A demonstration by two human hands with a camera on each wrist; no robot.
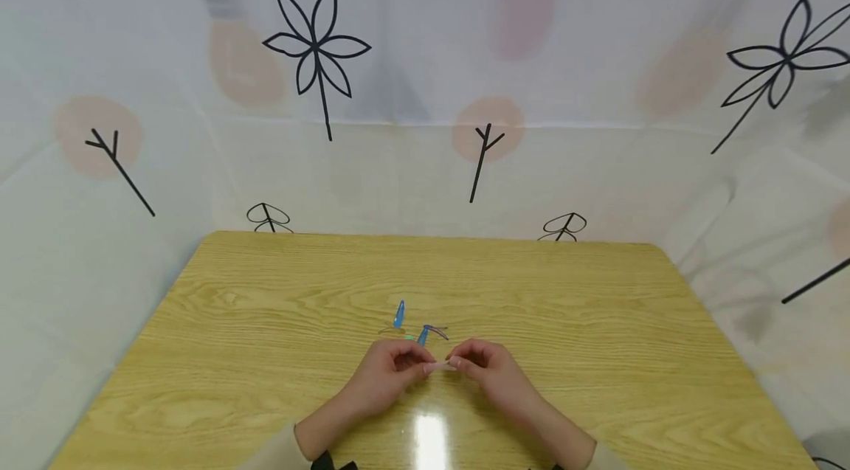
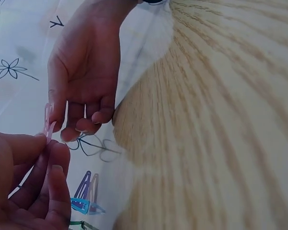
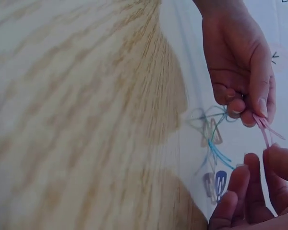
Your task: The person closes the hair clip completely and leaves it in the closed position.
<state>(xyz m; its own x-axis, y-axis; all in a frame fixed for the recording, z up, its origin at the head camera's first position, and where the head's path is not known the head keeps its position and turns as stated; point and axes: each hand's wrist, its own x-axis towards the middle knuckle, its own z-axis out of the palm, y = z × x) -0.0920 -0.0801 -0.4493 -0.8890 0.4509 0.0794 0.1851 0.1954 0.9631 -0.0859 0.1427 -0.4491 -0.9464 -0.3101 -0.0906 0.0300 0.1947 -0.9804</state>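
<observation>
A slim pink snap hair clip [image 1: 441,365] spans the gap between the two hands. My left hand [image 1: 381,378] pinches one end with thumb and fingers, and the right hand [image 1: 494,375] grips the other. Seen from the left wrist, the pink clip's two arms [image 2: 49,120] stand apart near the right hand's thumb. Just beyond the hands lie a blue hair clip [image 1: 398,315], another blue clip [image 1: 422,336] and a dark purple clip [image 1: 437,330] with its arms spread. A bit of green [image 1: 408,337] shows by the left fingers.
The wood-grain table [image 1: 265,293] reaches back to a white patterned cloth [image 1: 412,182], which also hangs along both sides. A bright light reflection lies on the tabletop between the forearms.
</observation>
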